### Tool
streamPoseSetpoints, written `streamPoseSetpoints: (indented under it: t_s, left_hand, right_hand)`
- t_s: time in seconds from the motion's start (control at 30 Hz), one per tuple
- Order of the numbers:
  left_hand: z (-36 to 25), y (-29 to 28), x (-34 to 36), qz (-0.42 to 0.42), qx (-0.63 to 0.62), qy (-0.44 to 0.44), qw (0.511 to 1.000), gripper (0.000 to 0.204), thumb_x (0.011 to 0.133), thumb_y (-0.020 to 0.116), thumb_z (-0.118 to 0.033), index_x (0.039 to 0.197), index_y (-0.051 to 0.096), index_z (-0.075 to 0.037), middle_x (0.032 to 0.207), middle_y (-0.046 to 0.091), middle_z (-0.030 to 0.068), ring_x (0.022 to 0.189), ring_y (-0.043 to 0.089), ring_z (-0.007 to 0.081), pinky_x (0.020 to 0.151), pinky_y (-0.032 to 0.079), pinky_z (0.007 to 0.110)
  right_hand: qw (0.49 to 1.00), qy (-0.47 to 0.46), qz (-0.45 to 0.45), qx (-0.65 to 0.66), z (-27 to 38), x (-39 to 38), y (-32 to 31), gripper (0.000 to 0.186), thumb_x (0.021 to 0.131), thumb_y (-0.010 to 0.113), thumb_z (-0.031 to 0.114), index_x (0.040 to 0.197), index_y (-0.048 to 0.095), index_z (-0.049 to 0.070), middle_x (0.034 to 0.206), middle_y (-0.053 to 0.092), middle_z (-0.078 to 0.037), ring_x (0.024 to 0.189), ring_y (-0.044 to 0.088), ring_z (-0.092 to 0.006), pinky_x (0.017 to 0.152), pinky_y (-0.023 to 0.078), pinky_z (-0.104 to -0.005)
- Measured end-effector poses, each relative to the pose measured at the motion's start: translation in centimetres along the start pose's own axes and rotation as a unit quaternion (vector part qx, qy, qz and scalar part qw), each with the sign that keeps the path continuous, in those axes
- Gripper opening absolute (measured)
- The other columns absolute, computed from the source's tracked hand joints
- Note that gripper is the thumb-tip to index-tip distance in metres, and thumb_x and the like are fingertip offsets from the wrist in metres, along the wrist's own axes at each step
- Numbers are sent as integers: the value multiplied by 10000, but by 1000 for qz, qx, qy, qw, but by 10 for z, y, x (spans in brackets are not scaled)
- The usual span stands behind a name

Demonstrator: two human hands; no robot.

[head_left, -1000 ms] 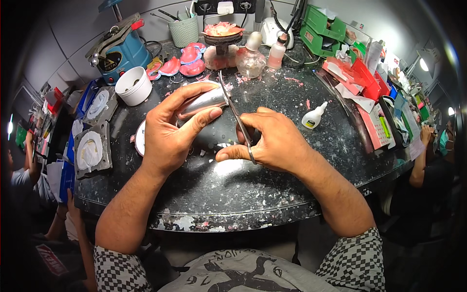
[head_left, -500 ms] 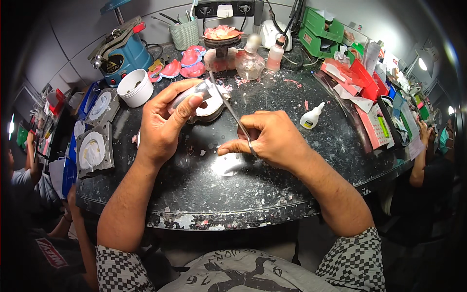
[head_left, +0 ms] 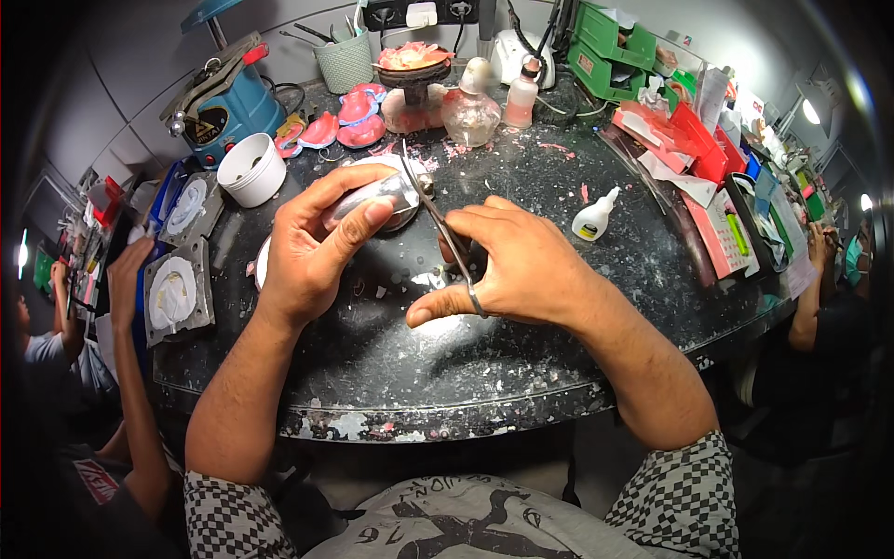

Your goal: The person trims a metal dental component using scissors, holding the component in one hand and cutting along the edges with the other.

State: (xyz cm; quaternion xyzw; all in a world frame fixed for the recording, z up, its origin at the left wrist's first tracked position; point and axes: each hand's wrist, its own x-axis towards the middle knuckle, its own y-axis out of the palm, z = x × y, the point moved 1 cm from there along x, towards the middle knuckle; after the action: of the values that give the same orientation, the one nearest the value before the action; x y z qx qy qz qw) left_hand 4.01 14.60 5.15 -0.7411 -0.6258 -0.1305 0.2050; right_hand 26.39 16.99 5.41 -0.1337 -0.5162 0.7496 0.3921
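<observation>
We see a black bench (head_left: 400,363) filling most of the view, its top speckled with pale crumbs and scraps. A blue machine (head_left: 233,116) stands at its far left, well apart from the hands. Near the left edge, another person's forearm (head_left: 140,382) is close to 2 grey moulds (head_left: 175,296); we judge that a careless elbow there could jog the nearer mould.

Among the smaller things, we find the right hand (head_left: 521,265) with its fingers curled around the metal scissors (head_left: 438,214). The thumb stretches out by the lower loop, apart from the index finger; whether it passes right through, we cannot tell. The left hand (head_left: 317,238) is clamped on a silver roll (head_left: 396,189), thumb on the near side and index finger along the far side. That roll is held above the bench, its right end at the scissor blades.

We think the chief danger is here: the roll's curved, shiny surface could let the blades skid toward the left fingertips, just beside them. Too hard a squeeze could buckle the roll if its wall is thin, and a twist of the right wrist could leave its rim ragged.

Smallest, a white dropper bottle (head_left: 594,216) stands beyond the right hand, where an outward swing could topple it.
</observation>
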Motion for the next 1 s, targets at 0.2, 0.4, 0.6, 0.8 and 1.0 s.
streamPoseSetpoints:
  t_s: [0.2, 0.4, 0.6, 0.8, 1.0]
  left_hand:
    - [-2, 6, -2, 9, 37, -1, 999, 390, 978, 679, -273, 1215, 646, 34, 1055, 661, 52, 909, 597, 96, 815, 458, 236]
    - [2, 3, 1, 3, 10, 4, 1000, 407, 996, 653, -313, 1237, 623, 13, 1036, 648, 44, 906, 602, 102, 805, 445, 241]
    - [2, 6, -2, 5, 13, 7, 1000, 343, 993, 663, -271, 1201, 630, 0, 1080, 624, 30, 930, 600, 100, 835, 468, 248]
    - [1, 7, -2, 11, 17, 0, 1000, 338, 989, 670, -263, 1199, 626, -2, 1081, 619, 24, 929, 594, 92, 839, 464, 233]
    - [0, 5, -2, -9, 18, -4, 1000, 366, 1003, 648, -316, 1211, 627, -16, 1017, 626, 6, 881, 569, 71, 767, 433, 212]
  right_hand:
    - [999, 4, -9, -38, 2, -2, -5, 920, 622, 640, 909, 893, 657, 30, 906, 672, -101, 977, 615, -300, 847, 541, -447]
    - [999, -10, -20, -36, 1, -2, -2, 922, 608, 647, 911, 894, 652, 34, 916, 662, -106, 987, 613, -296, 845, 543, -449]
    - [1000, 1, 5, -12, 2, 0, -4, 911, 613, 652, 906, 895, 650, 39, 927, 662, -104, 982, 612, -296, 851, 541, -451]
    - [999, -8, -19, -34, 0, -1, -1, 888, 624, 647, 902, 848, 650, 42, 863, 664, -98, 943, 617, -291, 825, 545, -433]
    - [998, -22, -58, -24, -2, 1, 2, 769, 669, 691, 824, 737, 625, 61, 759, 651, -55, 866, 616, -257, 752, 541, -400]
